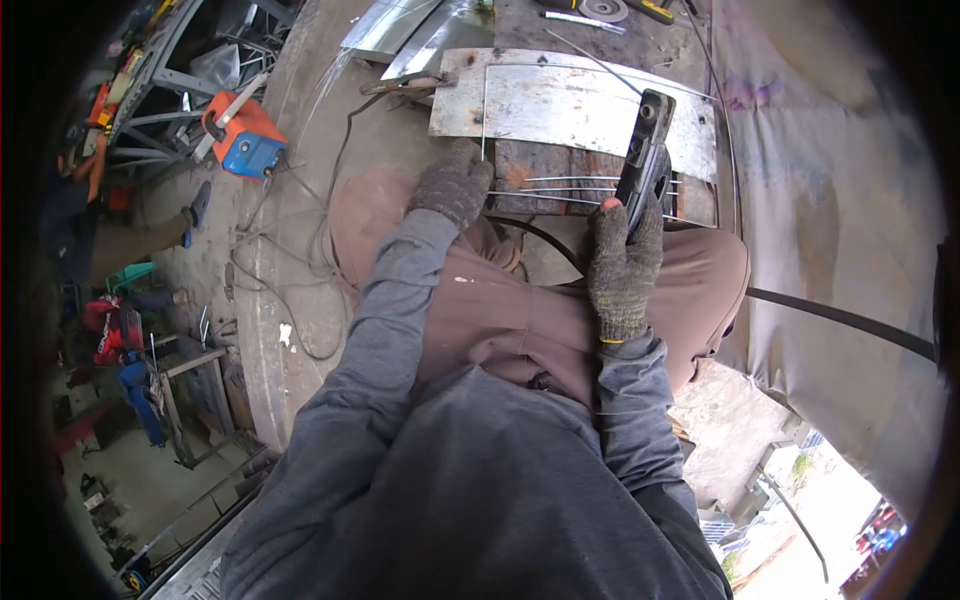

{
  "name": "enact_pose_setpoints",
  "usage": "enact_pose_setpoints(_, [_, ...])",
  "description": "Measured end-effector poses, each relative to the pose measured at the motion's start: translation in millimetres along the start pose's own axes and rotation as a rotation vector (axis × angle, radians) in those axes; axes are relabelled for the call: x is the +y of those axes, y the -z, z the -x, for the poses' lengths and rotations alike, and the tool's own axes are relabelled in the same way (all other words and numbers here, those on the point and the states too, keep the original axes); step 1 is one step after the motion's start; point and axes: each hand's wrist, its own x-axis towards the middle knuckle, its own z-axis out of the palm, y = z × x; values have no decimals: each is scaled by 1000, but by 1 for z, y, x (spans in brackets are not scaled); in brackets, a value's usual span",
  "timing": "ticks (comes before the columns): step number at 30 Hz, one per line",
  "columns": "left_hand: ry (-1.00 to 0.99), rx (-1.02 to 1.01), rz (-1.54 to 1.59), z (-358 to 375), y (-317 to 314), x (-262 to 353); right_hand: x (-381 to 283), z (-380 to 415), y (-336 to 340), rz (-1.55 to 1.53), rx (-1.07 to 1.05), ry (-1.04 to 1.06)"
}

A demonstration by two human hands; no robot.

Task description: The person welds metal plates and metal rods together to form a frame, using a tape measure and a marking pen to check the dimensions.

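Note:
My left hand (452, 185), in a dark knit glove, is closed around the lower end of a thin metal rod (485, 120) that stands up in front of the metal plate. My right hand (625, 265), gloved too with a bare thumb tip, grips a black welding holder (645, 155). A long thin rod (592, 60) slants up and left from the holder's top. Behind both hands lies a worn silvery metal plate (580, 105) on a wooden block (550, 160). Several loose thin rods (570, 189) rest on the wood.
An orange and blue machine (245, 135) stands on the floor at left, with cables (290, 270) nearby. Another person's leg (150, 240) shows at far left. A grinding disc (603, 10) lies beyond the plate. Grey sheeting (830, 200) hangs at right.

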Motion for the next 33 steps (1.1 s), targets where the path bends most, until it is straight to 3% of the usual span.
enact_pose_setpoints(2, [-75, 10, -90, -5, -4, -4, 7, -1, -1, 13, 31, 48])
enact_pose_setpoints(5, [-12, -52, -34, -2, -1, 2, -5, 2, -3, -50, 20, -39])
enact_pose_setpoints(21, [50, -13, 103, 2, 5, 7, -1, 1, -2, -10, -5, -26])
enact_pose_setpoints(33, [-53, -8, 78, 2, 2, 3, 5, 0, 0, 49, -16, -11])
